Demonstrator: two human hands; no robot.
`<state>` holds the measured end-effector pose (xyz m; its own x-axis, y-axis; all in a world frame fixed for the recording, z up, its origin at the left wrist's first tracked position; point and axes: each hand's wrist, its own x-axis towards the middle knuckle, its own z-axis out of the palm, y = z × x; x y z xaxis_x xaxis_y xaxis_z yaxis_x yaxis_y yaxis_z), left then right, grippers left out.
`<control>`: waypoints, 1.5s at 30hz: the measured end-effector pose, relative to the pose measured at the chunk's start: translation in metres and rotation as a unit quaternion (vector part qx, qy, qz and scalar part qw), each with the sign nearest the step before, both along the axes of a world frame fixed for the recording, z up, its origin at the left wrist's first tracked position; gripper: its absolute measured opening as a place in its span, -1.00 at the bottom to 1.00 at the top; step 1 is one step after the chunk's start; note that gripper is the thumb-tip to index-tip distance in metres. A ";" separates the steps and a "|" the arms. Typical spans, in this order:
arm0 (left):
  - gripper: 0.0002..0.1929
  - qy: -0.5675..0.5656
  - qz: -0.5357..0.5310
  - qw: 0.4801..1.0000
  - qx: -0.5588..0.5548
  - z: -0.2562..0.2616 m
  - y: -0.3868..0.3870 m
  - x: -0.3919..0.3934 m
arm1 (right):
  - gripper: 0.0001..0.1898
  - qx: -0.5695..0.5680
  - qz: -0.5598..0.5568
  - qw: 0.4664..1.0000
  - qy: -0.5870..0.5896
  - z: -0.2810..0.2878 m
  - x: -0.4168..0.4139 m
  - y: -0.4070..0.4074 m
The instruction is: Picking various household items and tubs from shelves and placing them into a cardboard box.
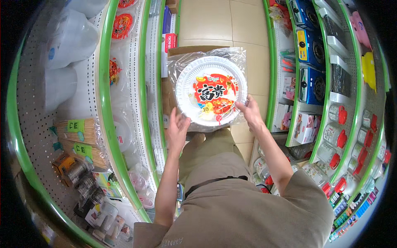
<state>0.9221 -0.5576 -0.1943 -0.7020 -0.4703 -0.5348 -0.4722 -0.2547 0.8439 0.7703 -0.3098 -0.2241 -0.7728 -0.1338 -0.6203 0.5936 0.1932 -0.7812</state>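
A clear-wrapped pack of white disposable plates (185, 80), with a red and yellow printed label bearing writing, is in front of me at the picture's middle. My right hand (252, 115) grips its lower right edge, thumb on top and fingers partly hidden behind. At the lower left edge is my left hand (177, 131), slightly blurred, its thumb against the wrapper and its fingers along the side. Behind the pack shows the brown edge of a cardboard box (198, 49).
Green-edged shelves (107, 74) on the left carry packs of bamboo skewers (77, 130) and translucent plastic containers (73, 38). Portable gas stoves (311, 85) and glass jars with red lids (333, 135) fill the right shelves. A tiled floor (206, 20) runs between them.
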 end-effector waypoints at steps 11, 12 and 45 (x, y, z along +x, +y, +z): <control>-0.53 -0.003 0.094 0.986 0.135 -0.004 -0.007 0.003 | -0.63 0.083 0.147 0.979 0.113 0.060 -0.022 -0.035; -0.52 0.005 0.118 0.981 0.154 -0.006 -0.014 0.002 | -0.58 0.118 0.116 0.956 0.242 0.053 -0.026 -0.039; -0.28 -0.044 0.350 0.906 -0.234 -0.042 -0.198 -0.114 | -0.31 0.361 0.105 0.918 -0.127 -0.298 0.006 -0.069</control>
<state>0.8082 -0.7560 -0.2363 -0.1086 -0.9735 -0.2012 -0.4042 -0.1416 0.9036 0.7759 -0.3792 -0.5220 -0.5951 0.2538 -0.7625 0.6289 0.7377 -0.2453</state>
